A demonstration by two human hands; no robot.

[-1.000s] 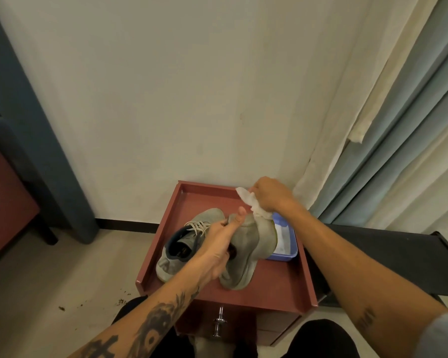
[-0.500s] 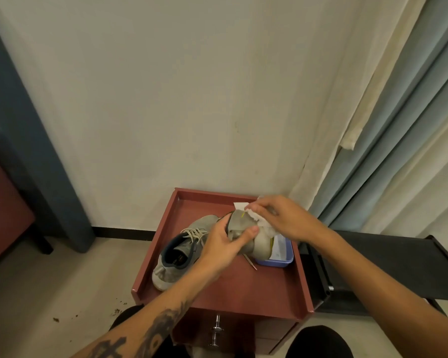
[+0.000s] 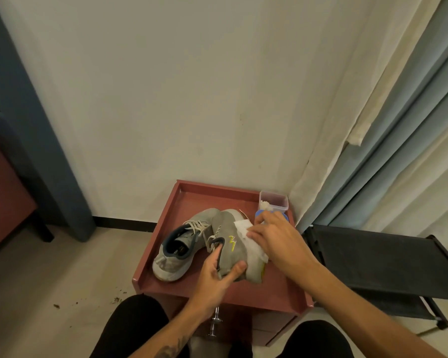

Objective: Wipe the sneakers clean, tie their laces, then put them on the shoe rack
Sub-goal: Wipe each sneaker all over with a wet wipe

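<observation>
Two grey sneakers are on the red cabinet top (image 3: 282, 293). My left hand (image 3: 215, 273) grips the heel end of the nearer sneaker (image 3: 230, 244), which lies tilted on its side with a yellow mark showing. On that sneaker's right side, my right hand (image 3: 277, 241) presses a white wipe (image 3: 246, 232). The other sneaker (image 3: 181, 249) rests upright to the left with its laces loose. A black shoe rack (image 3: 378, 262) stands to the right of the cabinet.
A clear plastic box (image 3: 273, 201) and a blue lid (image 3: 259, 215) sit at the cabinet's back right corner. The cabinet top has a raised rim. A wall is close behind, curtains hang on the right, and crumbs lie on the floor at left.
The held sneaker has been lowered and turned onto its side. My right hand has slid the wipe from the toe down along its flank. The view has tilted down.
</observation>
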